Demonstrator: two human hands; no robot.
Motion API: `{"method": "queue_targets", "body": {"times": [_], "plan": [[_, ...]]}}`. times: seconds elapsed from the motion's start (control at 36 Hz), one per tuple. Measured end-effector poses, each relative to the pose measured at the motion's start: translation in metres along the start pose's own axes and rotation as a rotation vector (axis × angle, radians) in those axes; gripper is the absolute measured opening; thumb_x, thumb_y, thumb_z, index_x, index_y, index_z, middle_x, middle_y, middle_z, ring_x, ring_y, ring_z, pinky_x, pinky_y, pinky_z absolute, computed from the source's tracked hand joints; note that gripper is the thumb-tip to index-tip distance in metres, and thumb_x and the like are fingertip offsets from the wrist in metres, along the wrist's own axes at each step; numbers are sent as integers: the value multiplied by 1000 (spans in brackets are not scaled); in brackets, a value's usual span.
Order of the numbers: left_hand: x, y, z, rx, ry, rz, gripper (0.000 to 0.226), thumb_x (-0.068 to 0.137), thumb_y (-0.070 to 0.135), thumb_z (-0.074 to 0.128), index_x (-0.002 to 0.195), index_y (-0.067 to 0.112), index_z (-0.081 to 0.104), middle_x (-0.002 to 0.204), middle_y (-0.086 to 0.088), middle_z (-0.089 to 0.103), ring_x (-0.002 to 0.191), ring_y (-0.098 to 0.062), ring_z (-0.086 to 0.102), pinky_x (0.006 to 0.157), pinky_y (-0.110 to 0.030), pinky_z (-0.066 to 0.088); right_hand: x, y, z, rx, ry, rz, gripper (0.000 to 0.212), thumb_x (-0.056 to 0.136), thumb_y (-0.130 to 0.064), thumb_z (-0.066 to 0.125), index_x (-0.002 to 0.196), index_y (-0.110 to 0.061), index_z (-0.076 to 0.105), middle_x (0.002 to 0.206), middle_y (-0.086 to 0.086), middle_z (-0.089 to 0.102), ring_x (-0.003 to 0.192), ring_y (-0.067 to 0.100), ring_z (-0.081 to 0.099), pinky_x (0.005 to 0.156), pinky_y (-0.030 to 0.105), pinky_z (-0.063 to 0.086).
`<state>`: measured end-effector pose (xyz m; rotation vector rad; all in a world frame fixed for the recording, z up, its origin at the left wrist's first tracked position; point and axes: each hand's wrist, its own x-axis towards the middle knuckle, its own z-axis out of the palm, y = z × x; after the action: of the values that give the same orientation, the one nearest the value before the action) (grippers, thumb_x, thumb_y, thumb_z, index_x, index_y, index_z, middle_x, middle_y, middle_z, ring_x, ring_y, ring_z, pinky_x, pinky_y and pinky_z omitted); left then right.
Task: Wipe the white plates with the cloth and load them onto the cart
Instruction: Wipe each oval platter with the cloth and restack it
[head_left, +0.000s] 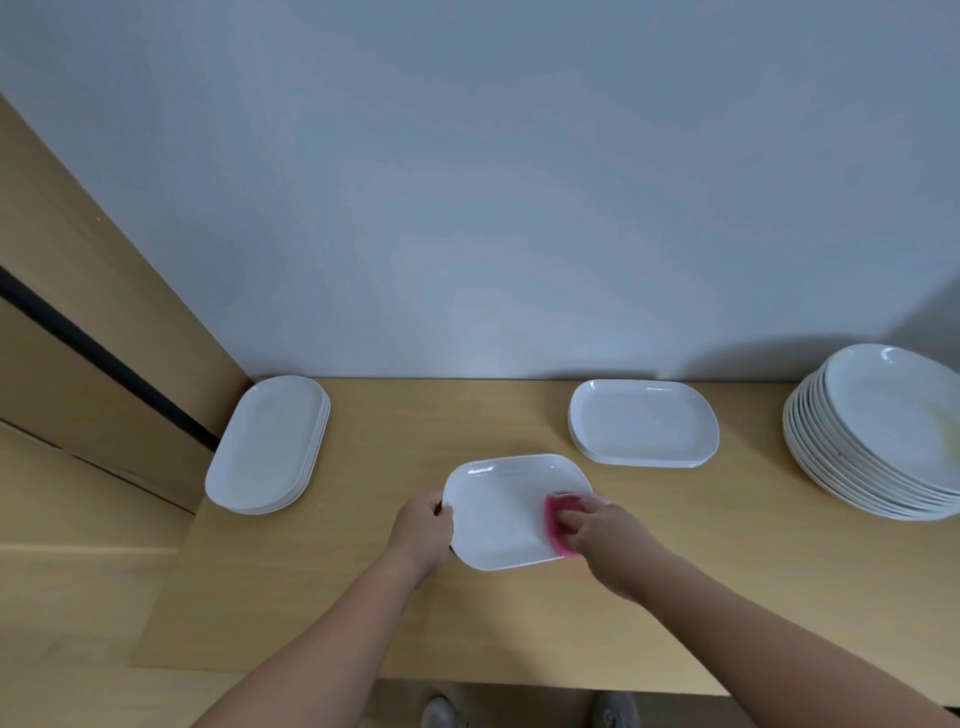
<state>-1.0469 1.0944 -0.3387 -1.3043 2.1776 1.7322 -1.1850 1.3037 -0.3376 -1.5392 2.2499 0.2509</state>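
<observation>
One plate (506, 514), left hand (423, 530) gripping edge, right hand (605, 532) holding cloth (557, 519)

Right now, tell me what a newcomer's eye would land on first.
The pink cloth, held by the right hand against the right end of a white plate at the near middle of the table, stands out most. The left hand grips that plate's left rim. Next comes the tall stack of round plates at the far right edge.

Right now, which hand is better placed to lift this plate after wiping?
Probably left: the left hand grips the plate at its rim, while the right hand holds the pink cloth on it.
</observation>
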Motion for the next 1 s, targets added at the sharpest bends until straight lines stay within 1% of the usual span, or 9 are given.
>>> {"method": "queue_targets", "body": {"times": [0.08,0.14,0.25,0.33,0.47,0.61,0.75,0.92,1.0], "plan": [[-2,7,-1,-45,-16,41,31,95,6,41,111,21,62,92,-9,62,81,-24,59,70,-42,61,-9,19,-4,-15,17,131,44,90,-2,35,121,-16,62,132,-4,52,135,18,34,102,34,39],[-4,10,-3,-57,-35,78,49,96,8,42,134,38,44,102,-8,62,86,-20,61,64,-28,60,-13,28,-7,-15,40,164,44,91,-4,36,124,-20,61,137,-6,49,138,17,31,103,32,38],[-7,13,-7,-1,-56,157,45,95,5,39,115,42,53,98,-1,67,83,-16,65,68,-28,60,-17,35,-13,17,99,179,44,91,-7,39,123,-27,60,140,-10,45,138,16,30,103,29,37],[-8,13,-9,-39,-41,161,42,94,2,41,114,39,47,102,7,65,84,-10,67,64,-21,57,-17,34,-17,50,138,167,45,89,-5,40,122,-28,61,141,-11,45,138,15,31,102,28,38],[-3,10,5,-169,-1,74,30,89,-1,48,103,22,63,100,-1,69,71,-12,64,63,-22,53,-7,15,-11,104,108,122,45,87,-2,39,122,-22,61,144,-8,44,137,17,33,102,30,40],[2,8,13,-155,-62,90,40,82,3,67,113,28,61,108,7,65,95,-10,65,70,-16,52,5,5,-6,139,84,106,47,84,0,39,119,-20,61,144,-6,44,133,19,37,99,31,43],[4,6,7,66,-122,203,43,82,1,61,107,36,58,103,8,60,85,-5,60,66,-6,46,2,11,-11,156,73,74,55,83,3,38,126,-23,59,149,-6,39,134,21,36,102,34,40],[5,-5,-3,552,-28,492,20,83,-6,63,100,2,68,107,4,53,93,-12,58,76,-9,47,0,10,-25,205,138,42,56,85,3,39,129,-27,58,154,-12,32,140,13,28,106,28,36],[2,-2,-8,623,-39,601,16,83,-2,64,97,3,70,128,2,50,119,-17,48,96,-19,42,-1,11,-40,232,212,38,56,88,2,41,132,-29,57,152,-13,35,140,14,28,108,28,34]]}}
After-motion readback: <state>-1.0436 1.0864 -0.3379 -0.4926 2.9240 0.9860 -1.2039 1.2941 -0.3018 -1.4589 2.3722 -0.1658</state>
